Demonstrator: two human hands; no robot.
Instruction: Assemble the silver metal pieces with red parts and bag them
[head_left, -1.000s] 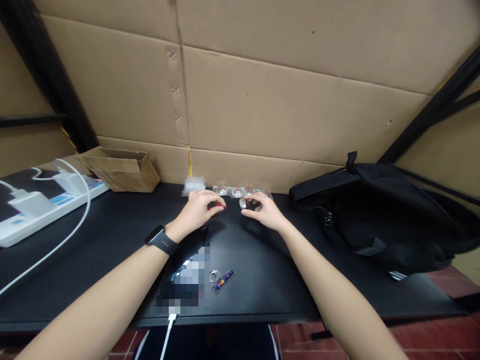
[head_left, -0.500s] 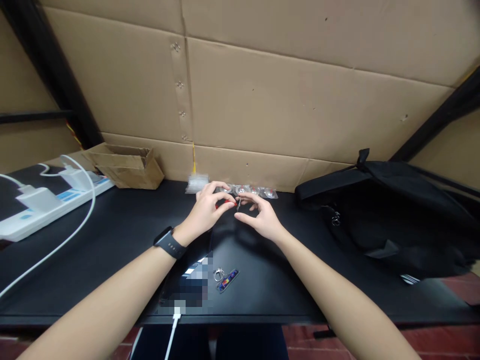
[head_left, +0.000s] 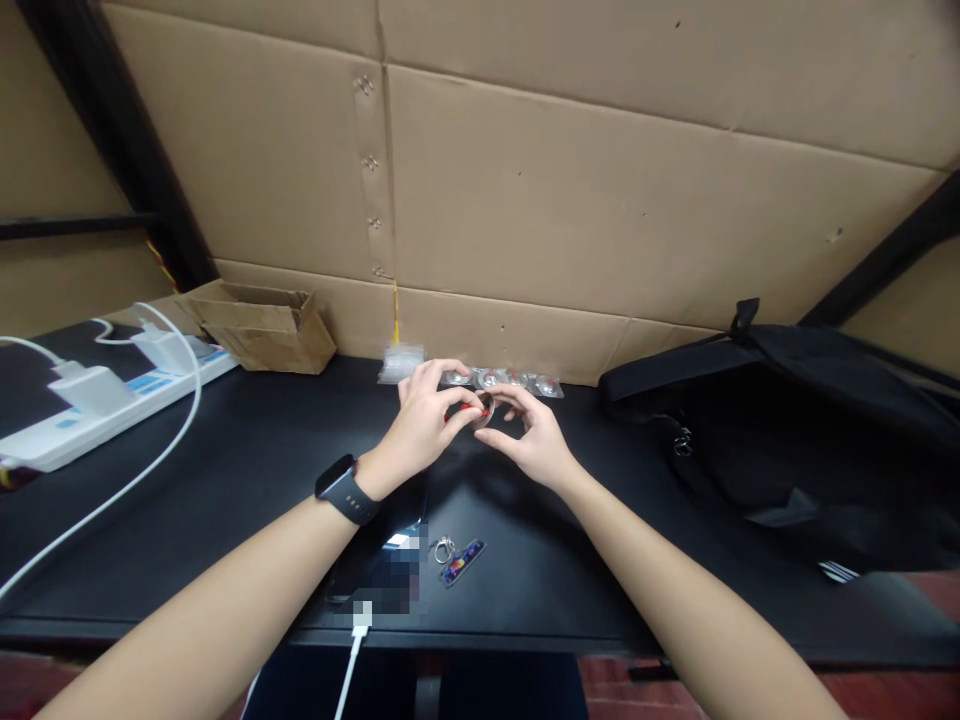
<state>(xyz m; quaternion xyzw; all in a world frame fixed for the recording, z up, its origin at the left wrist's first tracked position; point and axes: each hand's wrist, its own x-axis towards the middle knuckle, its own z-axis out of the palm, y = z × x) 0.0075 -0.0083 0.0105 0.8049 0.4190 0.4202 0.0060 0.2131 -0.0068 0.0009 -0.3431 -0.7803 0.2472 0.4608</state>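
Between my hands is a small round silvery item with a red part (head_left: 486, 411). My left hand (head_left: 429, 415), with a dark watch on its wrist, pinches the red part between thumb and fingers. Thumb and fingertips of my right hand (head_left: 531, 436) curve around the round item's edge from the right. Just behind the hands, several round silvery items in clear packets (head_left: 516, 379) lie in a row, beside a stack of clear plastic bags (head_left: 402, 363). Nearer me lies a colourful keychain (head_left: 462, 563) with a metal ring.
A phone (head_left: 379, 570) with a white cable lies near the front edge. On the left are a white power strip (head_left: 112, 410) and an open cardboard box (head_left: 274, 335). A black bag (head_left: 787, 440) fills the right side, and cardboard walls the back.
The round item has turned so that more of its face shows between my fingers. The whole view has shifted slightly, and both hands keep their hold.
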